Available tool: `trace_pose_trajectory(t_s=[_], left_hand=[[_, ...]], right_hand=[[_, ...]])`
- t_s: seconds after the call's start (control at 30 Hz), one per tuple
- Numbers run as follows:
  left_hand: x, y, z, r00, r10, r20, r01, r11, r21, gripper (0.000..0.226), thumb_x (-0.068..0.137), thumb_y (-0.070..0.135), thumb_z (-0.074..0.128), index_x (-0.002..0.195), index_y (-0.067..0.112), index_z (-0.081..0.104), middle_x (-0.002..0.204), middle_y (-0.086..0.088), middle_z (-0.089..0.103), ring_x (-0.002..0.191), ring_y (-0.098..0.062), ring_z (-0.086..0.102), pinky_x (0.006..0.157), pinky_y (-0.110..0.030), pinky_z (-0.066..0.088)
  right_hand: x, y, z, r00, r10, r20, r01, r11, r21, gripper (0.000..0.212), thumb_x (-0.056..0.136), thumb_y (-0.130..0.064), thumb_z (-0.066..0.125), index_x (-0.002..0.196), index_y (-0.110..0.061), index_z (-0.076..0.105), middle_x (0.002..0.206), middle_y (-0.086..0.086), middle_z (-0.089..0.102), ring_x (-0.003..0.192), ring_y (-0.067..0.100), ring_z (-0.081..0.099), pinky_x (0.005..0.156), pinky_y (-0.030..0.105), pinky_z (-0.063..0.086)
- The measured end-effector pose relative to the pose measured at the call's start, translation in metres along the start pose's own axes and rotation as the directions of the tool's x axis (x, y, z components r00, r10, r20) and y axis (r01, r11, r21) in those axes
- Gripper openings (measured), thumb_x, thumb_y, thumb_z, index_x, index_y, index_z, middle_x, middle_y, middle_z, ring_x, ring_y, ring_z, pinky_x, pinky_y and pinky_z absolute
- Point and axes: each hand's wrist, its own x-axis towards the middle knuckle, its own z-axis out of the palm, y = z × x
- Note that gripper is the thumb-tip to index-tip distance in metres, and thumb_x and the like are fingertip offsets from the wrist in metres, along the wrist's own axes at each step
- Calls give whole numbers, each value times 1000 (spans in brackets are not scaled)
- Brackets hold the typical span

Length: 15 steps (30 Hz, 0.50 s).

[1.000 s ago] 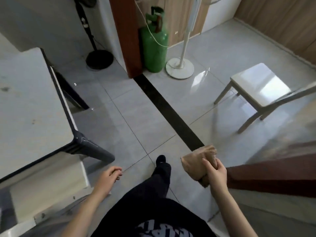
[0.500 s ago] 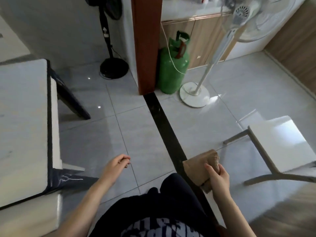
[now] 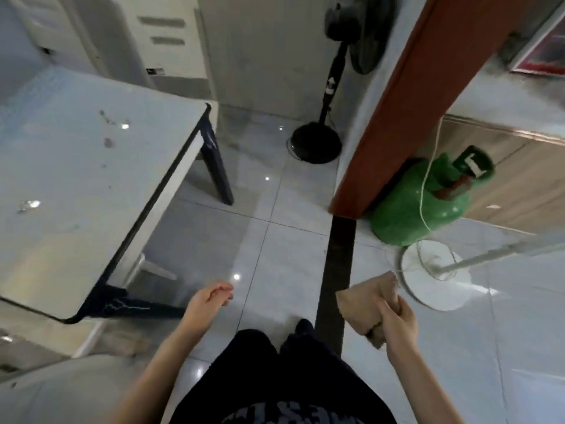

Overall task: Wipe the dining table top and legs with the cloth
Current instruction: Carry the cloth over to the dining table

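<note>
We see a dining table top (image 3: 76, 179) with a smooth, glossy pale surface marked by a few smudges and glints, on dark table legs (image 3: 218, 175) with faint white veining. The cloth (image 3: 363, 304) looks like soft, matt brown fabric, creased where it is bunched. The floor tiles (image 3: 275, 240) are polished and reflective, the gas cylinder (image 3: 403, 215) is shiny green, and the cabinet (image 3: 519, 185) shows matt wood grain.
</note>
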Motion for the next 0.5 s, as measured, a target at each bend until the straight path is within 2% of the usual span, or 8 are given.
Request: trace_pose_trajectory(t_s=[0.13,0.23,0.27,0.37,0.43,0.5], left_hand=[[0,7,-2,977,-124,-170,94,980,-173,20,89,3,54,82,16,67,82,-9,67,76,-22,60,72,-26,48],[4,6,-4,952,-191,-239,132,961,-242,19,89,4,53,84,17,67,81,-8,67,73,-19,58,66,-20,47],[7,7,-6,942,-223,-249,157,953,-259,17,89,6,54,86,17,66,82,-7,66,74,-20,58,65,-20,46],[24,6,-15,917,-279,-287,186,932,-312,11,86,15,56,90,17,66,86,-7,67,77,-21,60,69,-27,46],[41,10,-26,902,-302,-310,208,930,-302,14,83,25,56,91,19,66,89,-5,69,81,-19,64,76,-32,48],[63,21,-41,893,-303,-332,198,928,-315,14,84,24,56,92,19,66,91,-5,69,85,-20,64,81,-34,49]], right_hand=[[59,-55,46,970,-71,232,109,981,-158,16,90,-16,64,106,-16,60,88,6,67,70,17,62,50,28,48],[89,-83,94,924,-96,369,180,963,-202,13,87,-21,69,99,-20,62,92,2,69,81,17,65,66,36,55],[96,-90,111,907,-96,410,196,958,-208,13,87,-20,69,98,-22,62,93,-1,69,84,14,65,68,34,55],[116,-108,163,850,-104,516,243,947,-210,22,86,-18,70,105,-22,59,98,-4,65,87,7,61,66,20,46],[130,-120,197,822,-93,563,266,935,-234,23,86,-20,71,107,-18,61,100,-1,67,90,13,63,68,21,47],[143,-134,231,799,-92,595,288,926,-243,28,87,-20,70,113,-15,60,102,-1,66,93,15,63,72,23,47]])
